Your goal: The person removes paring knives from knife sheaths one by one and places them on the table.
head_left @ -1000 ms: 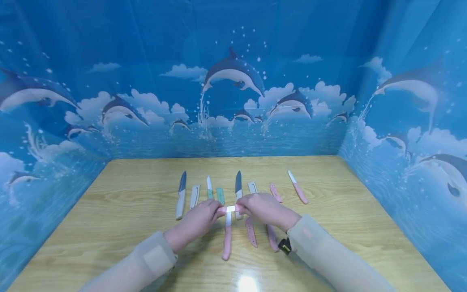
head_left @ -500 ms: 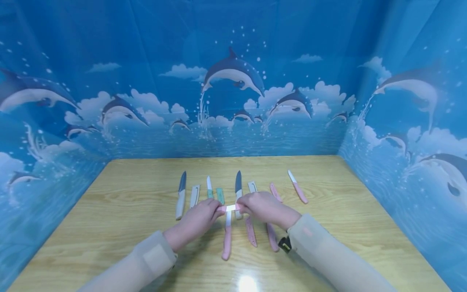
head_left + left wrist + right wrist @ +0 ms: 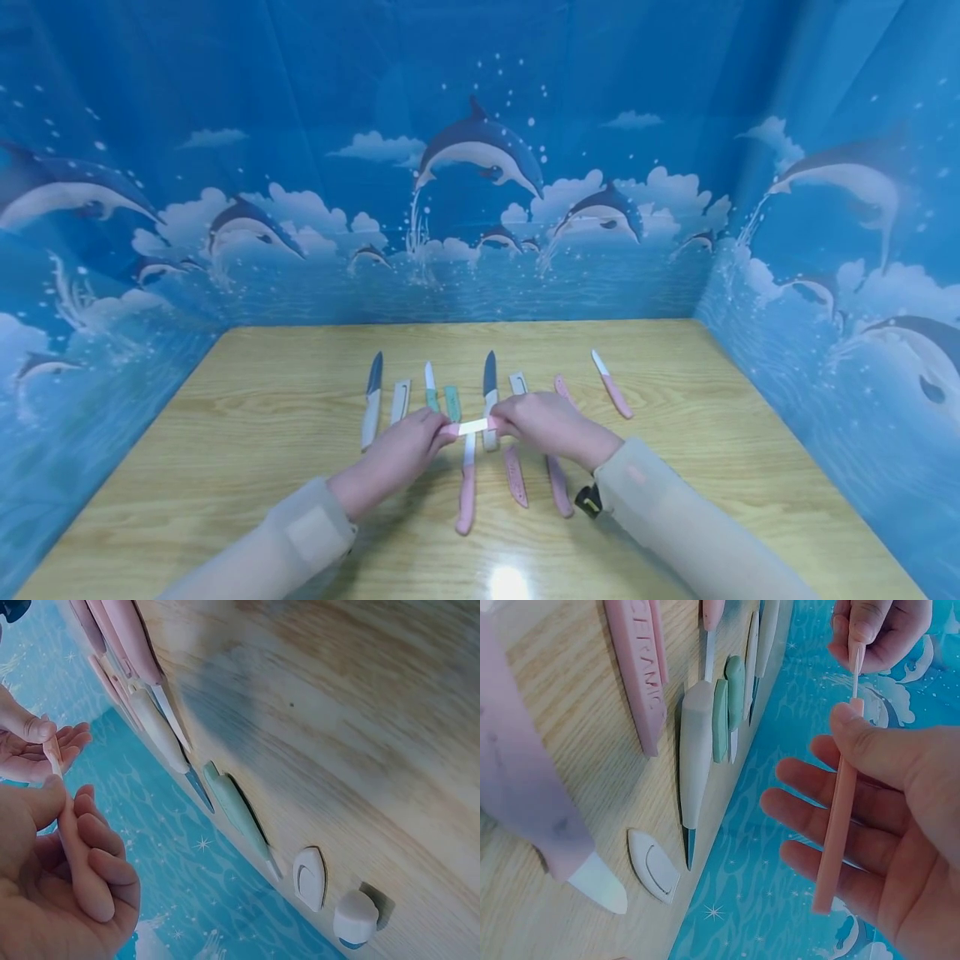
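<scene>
Above the middle of the table, my left hand (image 3: 393,458) grips the pink handle of a knife (image 3: 82,874), fingers curled round it in the left wrist view. My right hand (image 3: 551,427) pinches a pink blade sheath (image 3: 836,825) between thumb and fingers. A stretch of white blade shows between handle and sheath in the head view; the tip is hidden inside the sheath. Below the hands lie another pink knife (image 3: 467,504) with a white blade and a pink sheath (image 3: 516,477). One more pink knife (image 3: 558,487) is partly covered by the right arm.
Behind the hands lie a beige dark-bladed knife (image 3: 372,408), a beige sheath (image 3: 401,402), a green knife (image 3: 431,387), a green sheath (image 3: 452,402) and a second dark-bladed knife (image 3: 491,379). A pink knife (image 3: 615,392) lies far right. A dolphin-print curtain (image 3: 480,275) borders the wooden table.
My hands have drawn slightly apart, the left one edging leftward. More white blade shows between the pink handle and the sheath. The knives on the table have stayed put.
</scene>
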The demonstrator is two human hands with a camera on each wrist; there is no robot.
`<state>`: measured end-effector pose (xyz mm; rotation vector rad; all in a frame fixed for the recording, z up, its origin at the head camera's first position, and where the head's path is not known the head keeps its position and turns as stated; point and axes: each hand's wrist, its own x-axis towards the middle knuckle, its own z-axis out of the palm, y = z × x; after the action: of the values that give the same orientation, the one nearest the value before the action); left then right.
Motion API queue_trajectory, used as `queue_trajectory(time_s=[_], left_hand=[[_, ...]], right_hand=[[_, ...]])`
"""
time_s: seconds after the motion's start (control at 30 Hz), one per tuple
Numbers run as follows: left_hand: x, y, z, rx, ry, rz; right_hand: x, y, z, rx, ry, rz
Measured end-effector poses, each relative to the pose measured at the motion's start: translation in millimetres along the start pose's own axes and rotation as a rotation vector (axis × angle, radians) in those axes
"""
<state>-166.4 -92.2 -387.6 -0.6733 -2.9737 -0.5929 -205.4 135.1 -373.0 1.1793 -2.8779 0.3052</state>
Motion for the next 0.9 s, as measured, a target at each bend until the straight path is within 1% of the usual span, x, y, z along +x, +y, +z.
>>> queue_trajectory(time_s=[0.13, 0.33, 0.4, 0.5, 0.7, 0.8, 0.9], left_hand=[[-0.9, 0.8, -2.1, 0.0, 0.001, -0.011], [-1.8, -0.6, -3.6, 0.011, 0.008, -0.046], [-2.1, -2.4, -3.9, 0.008, 0.007, -0.06], [-3.9, -7.3, -4.7, -0.017, 0.023, -0.074], [-10.5, -21.5, -7.7, -0.032, 0.069, -0.114], [-14.2, -26.7, -10.5, -0.047, 0.083, -0.128], [-16.7, -29.2, -13.3, -0.071, 0.091, -0.146]], right_hand=[[0.5, 0.6, 0.1, -0.008, 0.006, -0.004], [0.3, 1.1, -1.9, -0.003, 0.022, -0.003], [-0.6, 2.4, -2.8, 0.006, 0.017, 0.015], [-3.2, 5.8, -3.8, 0.015, 0.007, 0.062], [-7.4, 11.3, -5.6, 0.007, 0.011, 0.138], [-7.0, 10.4, -5.1, 0.012, 0.013, 0.162], [-5.5, 8.4, -4.0, 0.003, 0.032, 0.166]])
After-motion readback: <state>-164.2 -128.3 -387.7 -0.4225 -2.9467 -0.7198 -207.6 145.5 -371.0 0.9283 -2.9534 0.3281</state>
